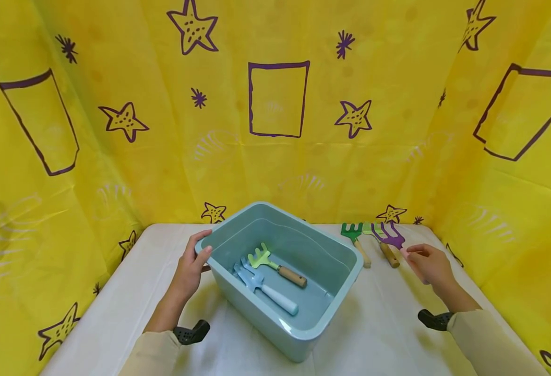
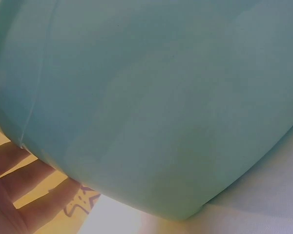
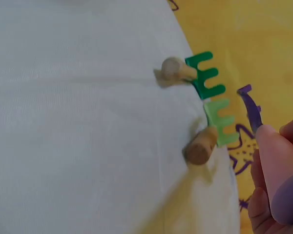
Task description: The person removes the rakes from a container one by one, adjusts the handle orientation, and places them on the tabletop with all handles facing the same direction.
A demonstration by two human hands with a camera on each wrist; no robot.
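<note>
My left hand grips the far left rim of a blue-green plastic tub, thumb over the edge and fingers outside. The tub stands tilted or turned at an angle on the table. Inside it lie a light green hand rake with a wooden handle and a light blue hand fork. In my right hand is a purple hand rake, pinched by its pink handle above the table. The left wrist view is mostly filled by the tub's outer wall.
Near the table's back right edge lie a dark green rake and a light green rake, both with wooden handles. A white cloth covers the table. Yellow patterned sheets hang behind and at both sides.
</note>
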